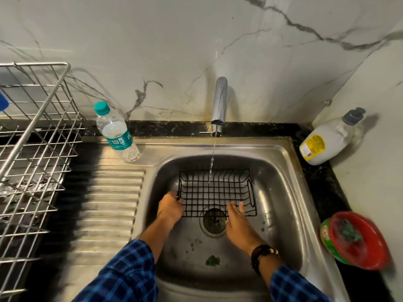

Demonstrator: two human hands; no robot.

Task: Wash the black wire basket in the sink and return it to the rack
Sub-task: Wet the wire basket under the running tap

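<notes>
Rack (32, 136) sits out at nine o'clock, steel wire, waiting for the return. Bottle (116, 132) stands at ten o'clock on the sink's (290, 171) rim. Dead centre, the basket (216, 192) lies in the sink basin, open side up, its near edge over the drain (214, 220). Left hand (170, 207) has the basket's seven o'clock corner, fingers curled round the wire rim. Right hand (238, 223) reaches in at five o'clock, fingers straight and slightly spread, tips at the near rim, apparently touching but not gripping. Tap (219, 101) at twelve runs a thin stream onto the basket's far side. Soap bottle (327, 140) at two, scrub tub (355, 240) at four, both untouched. By the look of it: rinsing just begun, scrubbing and the trip to the rack still ahead.
</notes>
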